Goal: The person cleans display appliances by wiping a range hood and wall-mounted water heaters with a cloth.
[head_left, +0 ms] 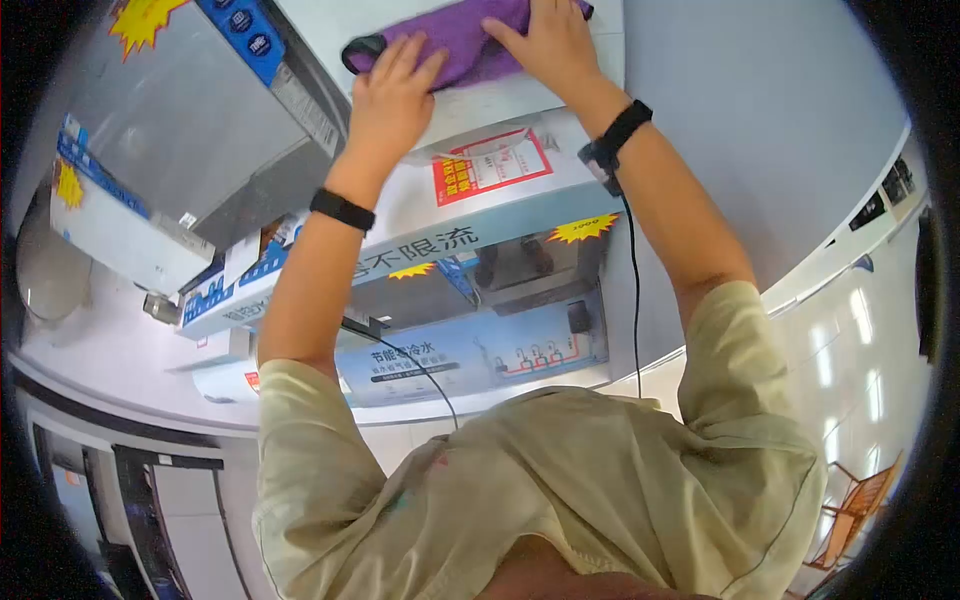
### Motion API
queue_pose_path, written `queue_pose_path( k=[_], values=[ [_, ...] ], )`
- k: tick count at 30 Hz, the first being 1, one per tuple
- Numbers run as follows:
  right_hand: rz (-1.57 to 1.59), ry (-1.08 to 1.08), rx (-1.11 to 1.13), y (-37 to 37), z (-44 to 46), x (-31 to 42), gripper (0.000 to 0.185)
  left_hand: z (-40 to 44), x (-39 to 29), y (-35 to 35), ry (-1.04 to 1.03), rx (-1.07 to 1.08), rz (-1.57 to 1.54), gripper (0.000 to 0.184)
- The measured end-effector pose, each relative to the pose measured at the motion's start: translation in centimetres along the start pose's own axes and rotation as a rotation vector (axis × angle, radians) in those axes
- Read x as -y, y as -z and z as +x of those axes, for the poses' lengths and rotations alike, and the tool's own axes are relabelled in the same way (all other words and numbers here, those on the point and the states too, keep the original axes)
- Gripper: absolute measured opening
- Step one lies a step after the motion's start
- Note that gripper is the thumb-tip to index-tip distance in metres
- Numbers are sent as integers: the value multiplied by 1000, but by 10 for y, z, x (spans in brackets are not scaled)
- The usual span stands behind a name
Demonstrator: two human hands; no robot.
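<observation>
A purple cloth point(462, 45) with dark ends lies across a white panel point(500, 105) at the top of the view. A rounded black part shows at its left end; whether it belongs to the cloth or lies under it, I cannot tell. My left hand point(393, 108) rests on the cloth's left part, fingers stretched and spread. On its right part lies my right hand point(555, 48), thumb held away from the fingers, whose tips reach the upper edge of the view. Both wrists wear black bands, with a cable hanging from the right one.
Below the panel is a display shelf point(480, 245) with Chinese lettering and a red-bordered label point(492, 167). Boxed grey appliances point(210, 90) with yellow star tags stand left. A large pale surface point(760, 110) rises at right. A wooden chair point(855, 510) stands on the floor lower right.
</observation>
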State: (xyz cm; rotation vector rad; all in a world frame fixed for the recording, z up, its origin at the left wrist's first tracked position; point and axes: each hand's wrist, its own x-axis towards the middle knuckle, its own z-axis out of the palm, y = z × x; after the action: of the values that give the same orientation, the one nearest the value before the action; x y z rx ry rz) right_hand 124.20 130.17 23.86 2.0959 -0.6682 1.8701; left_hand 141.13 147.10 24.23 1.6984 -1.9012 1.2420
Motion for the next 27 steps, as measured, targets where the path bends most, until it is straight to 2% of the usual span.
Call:
queue_pose_path(
  k=[3,4,7,8,11,12,15,18,21,24,27],
  values=[
    [177,-9,103,6,30,33,65,-4,25,19,112,-79,102,59],
    [188,40,32,-1,36,43,63,-5,30,26,135,-106,65,59],
    [244,61,157,-3,50,74,65,-21,55,20,169,-267,-47,60],
    [185,100,76,-11,47,83,53,-27,60,17,196,-311,-58,54],
    [151,266,43,-38,46,92,64,-49,68,8,293,-291,-228,51],
    [93,242,120,-32,44,102,59,-55,72,0,333,-283,-325,50],
    [50,293,193,-32,27,118,52,-72,84,-43,653,-316,-1171,46],
    [46,295,212,-34,14,123,47,-65,70,-26,829,-442,-1545,45],
    [38,260,266,-35,10,127,44,-53,69,-28,852,-218,-1056,51],
    [52,256,282,-34,13,130,45,-44,69,-25,796,-226,-955,51],
    [72,255,219,-40,19,126,48,-30,77,-28,703,-411,-910,53]
  ],
)
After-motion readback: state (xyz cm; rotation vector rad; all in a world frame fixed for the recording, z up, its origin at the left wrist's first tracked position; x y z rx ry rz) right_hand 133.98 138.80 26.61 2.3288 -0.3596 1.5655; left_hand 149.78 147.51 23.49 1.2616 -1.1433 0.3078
